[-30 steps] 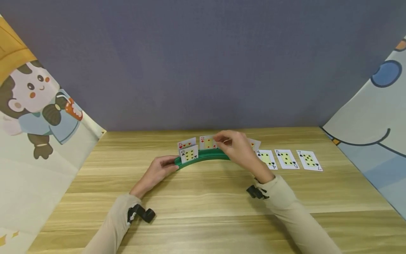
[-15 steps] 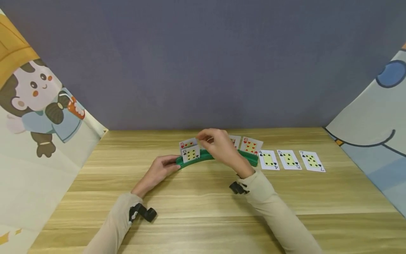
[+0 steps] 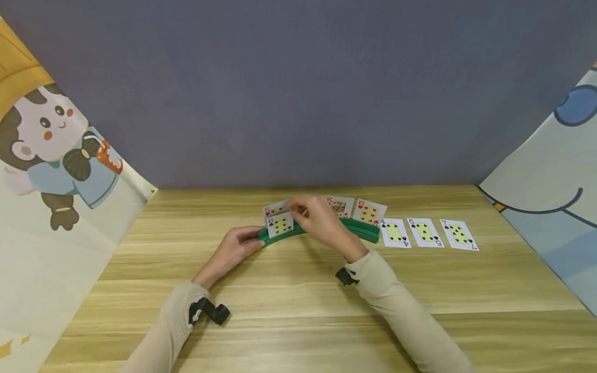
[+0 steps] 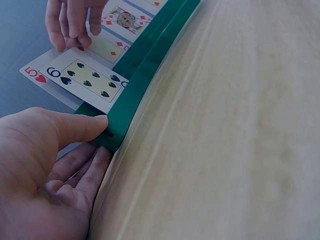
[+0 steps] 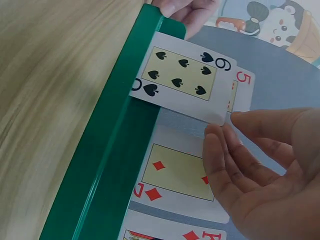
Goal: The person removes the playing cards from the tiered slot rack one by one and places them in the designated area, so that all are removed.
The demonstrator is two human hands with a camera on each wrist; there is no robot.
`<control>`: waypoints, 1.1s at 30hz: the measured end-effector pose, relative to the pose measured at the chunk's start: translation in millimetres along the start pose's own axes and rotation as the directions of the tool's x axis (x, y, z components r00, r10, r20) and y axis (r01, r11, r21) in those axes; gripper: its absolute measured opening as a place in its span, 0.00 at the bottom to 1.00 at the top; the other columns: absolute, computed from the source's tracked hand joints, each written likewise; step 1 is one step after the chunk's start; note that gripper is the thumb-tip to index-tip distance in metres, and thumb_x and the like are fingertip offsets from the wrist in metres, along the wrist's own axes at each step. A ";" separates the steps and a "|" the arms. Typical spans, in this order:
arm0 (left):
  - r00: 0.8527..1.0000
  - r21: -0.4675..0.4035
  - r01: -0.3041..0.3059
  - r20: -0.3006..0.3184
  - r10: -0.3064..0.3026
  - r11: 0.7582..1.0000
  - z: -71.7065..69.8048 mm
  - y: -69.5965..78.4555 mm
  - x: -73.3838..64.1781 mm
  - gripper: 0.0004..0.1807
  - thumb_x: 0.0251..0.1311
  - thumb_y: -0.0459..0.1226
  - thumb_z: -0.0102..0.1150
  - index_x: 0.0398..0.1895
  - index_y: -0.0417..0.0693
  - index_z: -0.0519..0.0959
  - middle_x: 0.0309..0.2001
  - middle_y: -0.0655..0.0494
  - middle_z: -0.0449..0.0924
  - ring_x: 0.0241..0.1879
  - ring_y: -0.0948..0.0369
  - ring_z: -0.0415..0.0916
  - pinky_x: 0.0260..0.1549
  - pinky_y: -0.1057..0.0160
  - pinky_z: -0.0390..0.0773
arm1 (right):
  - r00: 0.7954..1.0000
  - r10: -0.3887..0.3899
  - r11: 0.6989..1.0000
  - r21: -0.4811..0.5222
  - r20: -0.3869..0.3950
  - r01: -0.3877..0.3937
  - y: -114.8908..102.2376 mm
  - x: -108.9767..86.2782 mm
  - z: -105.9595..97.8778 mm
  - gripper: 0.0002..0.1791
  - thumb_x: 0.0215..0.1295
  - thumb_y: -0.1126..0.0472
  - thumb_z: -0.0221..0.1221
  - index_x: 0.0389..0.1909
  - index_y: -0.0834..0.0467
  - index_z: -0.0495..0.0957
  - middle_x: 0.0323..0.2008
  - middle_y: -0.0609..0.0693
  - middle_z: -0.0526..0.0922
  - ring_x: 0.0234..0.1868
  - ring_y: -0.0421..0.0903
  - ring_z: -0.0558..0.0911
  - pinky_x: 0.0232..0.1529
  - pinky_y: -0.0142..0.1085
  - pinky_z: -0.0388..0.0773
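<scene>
My left hand (image 3: 235,249) holds the left end of a curved green card holder (image 4: 145,67) between thumb and fingers. In its slots stand a six of spades (image 5: 180,75), with a five of hearts (image 4: 35,75) partly hidden behind it. My right hand (image 3: 317,217) is at the upper corner of the six of spades, thumb and fingertips pinching round that corner. Beside them in the holder are a two of diamonds (image 5: 175,175), mostly hidden by my right hand in the head view, a king of diamonds (image 3: 342,206) and a six of hearts (image 3: 370,212).
Right of the holder, a four (image 3: 395,233), a five (image 3: 424,233) and a seven of spades (image 3: 459,235) lie face up on the wooden table (image 3: 298,311). A grey-blue panel (image 3: 298,93) rises behind the table, with cartoon-printed sheets at both sides.
My right hand has moved left from the two of diamonds to the six of spades' corner, uncovering the king of diamonds and six of hearts. My left hand stays on the holder's end.
</scene>
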State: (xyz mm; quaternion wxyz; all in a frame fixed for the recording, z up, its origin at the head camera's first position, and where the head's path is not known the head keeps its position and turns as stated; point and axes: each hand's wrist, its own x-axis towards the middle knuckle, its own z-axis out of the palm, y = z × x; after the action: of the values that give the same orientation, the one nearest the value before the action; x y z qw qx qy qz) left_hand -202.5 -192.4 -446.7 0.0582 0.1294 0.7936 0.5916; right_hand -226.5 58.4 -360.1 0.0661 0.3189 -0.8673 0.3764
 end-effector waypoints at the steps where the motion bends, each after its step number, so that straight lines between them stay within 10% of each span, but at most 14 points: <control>1: 1.000 0.000 -0.002 -0.001 0.002 1.000 0.0 -0.3 0.0 0.22 0.63 0.29 0.65 0.60 0.35 0.77 0.55 0.35 0.80 0.53 0.46 0.80 0.49 0.65 0.81 | 1.000 0.000 1.000 0.002 0.005 0.000 0.8 0.2 1.1 0.10 0.68 0.71 0.60 0.46 0.61 0.85 0.41 0.53 0.87 0.38 0.43 0.83 0.38 0.32 0.82; 21: 1.000 0.032 -0.006 -0.006 0.006 0.999 -0.6 -1.4 0.7 0.22 0.63 0.30 0.65 0.60 0.35 0.77 0.54 0.37 0.80 0.52 0.47 0.80 0.48 0.66 0.81 | 0.993 0.059 0.998 -0.031 0.104 -0.056 24.2 -1.0 21.5 0.12 0.65 0.70 0.62 0.49 0.65 0.84 0.37 0.54 0.85 0.36 0.44 0.84 0.38 0.32 0.82; 33: 1.000 0.032 -0.017 0.001 0.017 0.999 -0.6 -2.4 -1.0 0.22 0.63 0.31 0.65 0.61 0.36 0.77 0.55 0.37 0.80 0.52 0.48 0.80 0.48 0.66 0.81 | 0.992 0.078 0.997 -0.012 0.100 -0.077 25.7 -1.1 24.0 0.04 0.65 0.70 0.62 0.31 0.63 0.84 0.31 0.51 0.84 0.32 0.42 0.82 0.35 0.33 0.81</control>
State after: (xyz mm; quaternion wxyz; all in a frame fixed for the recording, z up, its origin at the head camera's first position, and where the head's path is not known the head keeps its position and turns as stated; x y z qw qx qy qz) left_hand -202.0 -193.8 -448.9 0.0515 0.1371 0.8019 0.5792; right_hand -238.1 55.5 -393.2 0.0091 0.3035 -0.8828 0.3585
